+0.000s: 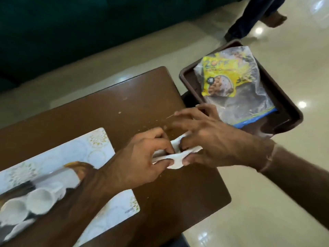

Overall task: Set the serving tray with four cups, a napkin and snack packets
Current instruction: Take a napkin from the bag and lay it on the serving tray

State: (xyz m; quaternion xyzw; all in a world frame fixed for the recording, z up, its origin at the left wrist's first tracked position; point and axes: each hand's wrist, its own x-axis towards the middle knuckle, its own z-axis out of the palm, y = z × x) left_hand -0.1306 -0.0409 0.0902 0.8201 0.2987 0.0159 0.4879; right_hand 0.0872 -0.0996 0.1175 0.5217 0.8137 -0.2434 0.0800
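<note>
napkin (175,155): centre frame, just above the tabletop (124,111); thin white paper, crumpled, stretched between both hands
left hand (142,157): fingers pinched shut on the napkin's left end
right hand (204,139): thumb and fingertips pinching its right end, other fingers splayed
risk 1: soft paper under two-way pull, likely tears or goes onto the tray creased
risk 2: crumbs on the glossy brown wood right under it, could stick to the paper
tray (99,145): lower left, flat, glossy white, gold floral print, rounded corners
cups (26,205): white, smooth, lying on their sides on the tray, blurred; left forearm close above, a sweep could roll them
snack packet (220,75): upper right, yellow foil in a clear crinkly bag, in a dark brown bin (284,97) off the tabletop, not on the tray yet
</note>
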